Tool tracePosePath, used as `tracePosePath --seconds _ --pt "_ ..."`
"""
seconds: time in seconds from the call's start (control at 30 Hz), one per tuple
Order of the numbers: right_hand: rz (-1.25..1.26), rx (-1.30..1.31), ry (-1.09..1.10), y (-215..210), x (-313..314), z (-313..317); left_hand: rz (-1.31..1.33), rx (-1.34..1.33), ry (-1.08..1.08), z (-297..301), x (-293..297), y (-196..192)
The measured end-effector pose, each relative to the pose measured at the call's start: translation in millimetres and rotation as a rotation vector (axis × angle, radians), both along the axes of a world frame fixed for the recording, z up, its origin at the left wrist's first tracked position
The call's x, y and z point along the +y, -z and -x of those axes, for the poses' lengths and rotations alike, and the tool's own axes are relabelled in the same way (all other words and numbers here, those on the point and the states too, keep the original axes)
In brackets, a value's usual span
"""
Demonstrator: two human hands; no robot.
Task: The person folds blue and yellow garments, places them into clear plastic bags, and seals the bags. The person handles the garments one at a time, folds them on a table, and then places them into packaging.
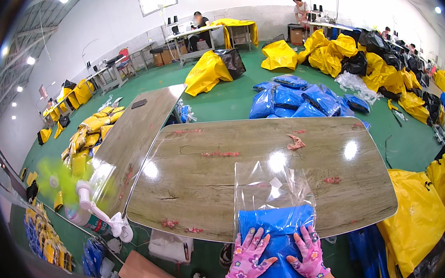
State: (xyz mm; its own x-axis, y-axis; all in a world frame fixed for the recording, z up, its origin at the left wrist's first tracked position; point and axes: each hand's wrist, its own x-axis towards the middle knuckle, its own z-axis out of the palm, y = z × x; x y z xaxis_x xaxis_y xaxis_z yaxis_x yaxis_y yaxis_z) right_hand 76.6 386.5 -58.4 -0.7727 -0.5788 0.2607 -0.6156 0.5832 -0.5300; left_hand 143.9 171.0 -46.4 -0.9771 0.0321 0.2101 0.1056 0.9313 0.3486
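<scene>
While both hands are pressing down flat, the fingers are spreading wide and are not gripping anything. The left hand and the right hand are both wearing pink gloves with little flowers on them. They are lying side by side on a folded blue garment, which looks like a thin raincoat.

That blue garment is sitting at the near edge of the wooden tabletop, a bit right of the middle, and part of it is hanging over the edge toward the person. Its far end is going into a clear plastic bag, which is lying flat on the tabletop and pointing away from the person.

I think the garment is light, soft and floppy. It is probably slippery too, because it is shining a little. It is likely bending and sagging if someone is lifting it by one corner. Holding it flat with both palms, or by its two side edges, seems the best way. The bag looks very thin and crinkly, so it is likely sliding and folding easily. Its open mouth is the spot to pinch.

Little pink scraps are lying here and there on the tabletop. Past the far edge, blue packed bundles are piling up on the green floor. Yellow heaps are sitting farther back, and more yellow bags are resting at the right. A small white fan is clipping onto the second table at the left.
</scene>
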Motion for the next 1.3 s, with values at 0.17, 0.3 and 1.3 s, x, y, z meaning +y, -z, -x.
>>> tracePosePath --seconds 0.17,0.3,1.3 --pt "-0.002 0.010 -0.013 -1 1 0 -0.018 0.021 -0.010 -2 1 0" --pt "-0.008 0.026 -0.022 -1 2 0 -0.023 0.027 -0.010 -2 1 1" --pt "0.478 -0.225 0.297 2 14 -13 -0.019 0.070 -0.022 -15 6 11"
